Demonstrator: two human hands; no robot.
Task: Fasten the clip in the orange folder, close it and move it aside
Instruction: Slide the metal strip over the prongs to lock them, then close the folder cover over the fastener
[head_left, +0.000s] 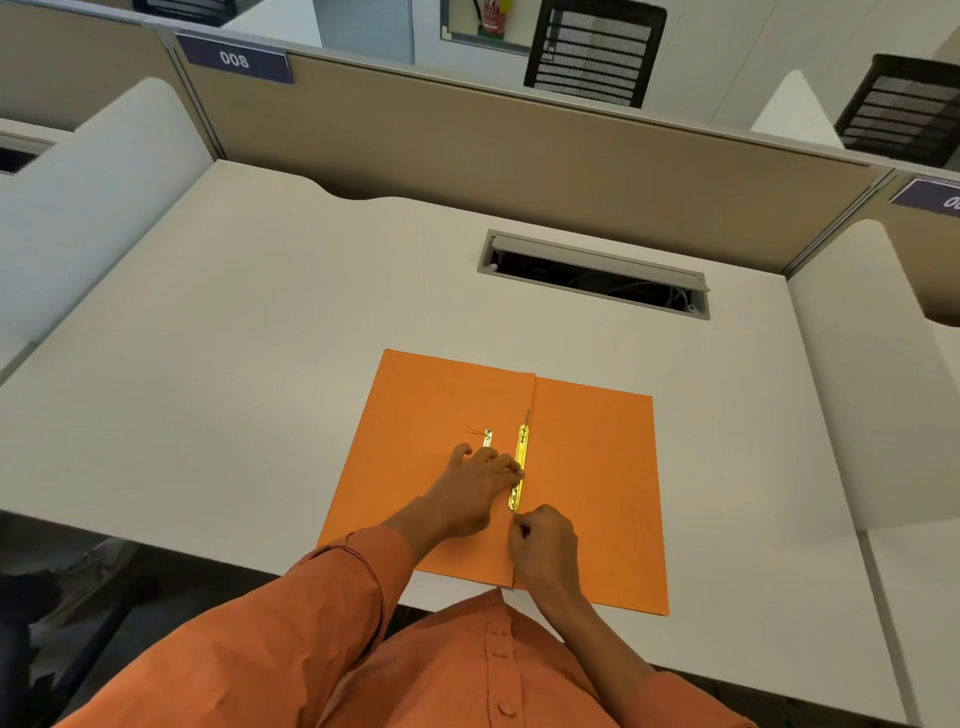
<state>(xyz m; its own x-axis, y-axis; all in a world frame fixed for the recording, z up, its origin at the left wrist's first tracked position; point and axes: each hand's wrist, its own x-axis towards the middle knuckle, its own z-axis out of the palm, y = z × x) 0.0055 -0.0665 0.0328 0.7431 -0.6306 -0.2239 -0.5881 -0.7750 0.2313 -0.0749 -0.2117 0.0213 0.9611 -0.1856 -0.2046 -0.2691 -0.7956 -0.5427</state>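
Note:
The orange folder (592, 467) lies open and flat on the white desk, near the front edge. A long gold metal clip bar (520, 457) runs along its centre fold. A shorter gold clip piece (488, 437) lies just left of it on the left flap. My left hand (467, 493) rests on the left flap with its fingertips pressing the middle of the long bar. My right hand (545, 545) is curled at the bar's near end, pinching it between thumb and fingers. The part of the bar under my fingers is hidden.
The white desk (234, 364) extends left and behind the folder. An open cable slot (595, 275) sits behind the folder. Beige partitions (467, 145) close off the back, white dividers stand at both sides, and the desk's front edge lies under my arms.

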